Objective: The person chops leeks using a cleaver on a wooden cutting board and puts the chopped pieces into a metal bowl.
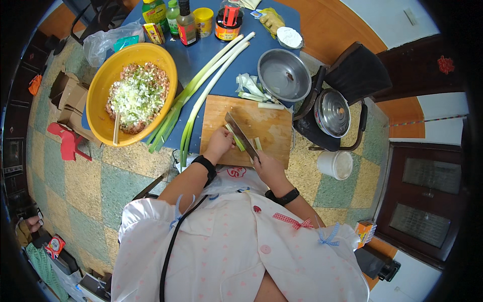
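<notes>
My right hand (268, 170) grips the handle of a kitchen knife (241, 134), its blade slanting up and left over a wooden cutting board (215, 109). Against the blade's left side lies a piece of green onion (236, 139), and the fingers of my left hand (222, 141) hold it. Short cut pieces (258, 143) rest to the right of the blade. Another white stalk piece (271, 106) lies at the board's far right edge. Left of the board are several long green onions (205, 88). A yellow basin (171, 71) holds minced meat topped with chopped green onion, with a utensil leaning inside.
Beyond the board, onion trimmings (251, 87) lie beside a metal bowl (285, 75). Bottles and jars, including a dark sauce jug (228, 22), line the blue table's (192, 56) far side, near ginger (272, 22) and a bowl of white powder (289, 37). A lidded pot (332, 112) sits on a chair at right.
</notes>
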A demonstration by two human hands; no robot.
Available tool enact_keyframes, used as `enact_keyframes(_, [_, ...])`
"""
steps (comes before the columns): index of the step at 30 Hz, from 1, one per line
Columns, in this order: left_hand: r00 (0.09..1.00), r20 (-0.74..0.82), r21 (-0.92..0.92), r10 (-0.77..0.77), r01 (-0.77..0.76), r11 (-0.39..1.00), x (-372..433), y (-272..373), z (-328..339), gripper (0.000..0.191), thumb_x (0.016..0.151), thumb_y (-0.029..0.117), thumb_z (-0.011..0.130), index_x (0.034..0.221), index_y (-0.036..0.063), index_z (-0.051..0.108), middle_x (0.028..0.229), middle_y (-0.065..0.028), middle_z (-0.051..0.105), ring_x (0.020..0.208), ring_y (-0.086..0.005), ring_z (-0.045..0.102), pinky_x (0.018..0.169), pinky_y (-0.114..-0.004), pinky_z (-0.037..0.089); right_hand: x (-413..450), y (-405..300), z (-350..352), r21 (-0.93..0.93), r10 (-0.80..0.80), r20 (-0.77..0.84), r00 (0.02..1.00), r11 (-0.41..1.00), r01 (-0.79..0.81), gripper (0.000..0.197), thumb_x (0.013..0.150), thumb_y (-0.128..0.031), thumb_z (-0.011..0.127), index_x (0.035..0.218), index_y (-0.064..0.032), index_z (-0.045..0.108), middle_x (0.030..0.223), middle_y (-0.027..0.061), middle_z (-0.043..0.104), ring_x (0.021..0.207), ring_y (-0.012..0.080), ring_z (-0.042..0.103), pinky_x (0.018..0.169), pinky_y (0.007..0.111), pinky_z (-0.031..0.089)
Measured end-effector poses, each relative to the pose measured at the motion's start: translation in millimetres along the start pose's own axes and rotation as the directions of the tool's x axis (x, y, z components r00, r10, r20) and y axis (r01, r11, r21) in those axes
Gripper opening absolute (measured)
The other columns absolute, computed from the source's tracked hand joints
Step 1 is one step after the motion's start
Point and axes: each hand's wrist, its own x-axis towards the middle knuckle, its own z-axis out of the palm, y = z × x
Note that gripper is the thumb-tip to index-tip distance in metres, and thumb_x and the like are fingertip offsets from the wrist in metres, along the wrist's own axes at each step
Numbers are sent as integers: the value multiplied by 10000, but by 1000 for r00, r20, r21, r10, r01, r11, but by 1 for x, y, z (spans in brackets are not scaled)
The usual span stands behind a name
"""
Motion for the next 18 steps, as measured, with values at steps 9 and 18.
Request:
enact_keyframes(9, [1000,-10,82,15,-14,996,4,-3,0,127,924,84,531,897,-40,540,718,-111,637,567,-158,619,497,-276,510,5,-3,10,-123,10,12,1000,992,-8,167,926,-206,444,954,-64,527,708,212,631,677,405,626,608,516,486])
enact_keyframes(18, [997,-37,56,61,-59,997,1,-1,-1,137,883,86,549,830,-34,589,709,-134,671,581,-198,659,529,-326,530,8,-20,11,-208,42,41,998,978,-33,158,896,-122,447,975,-18,534,717,198,651,684,393,650,607,500,512])
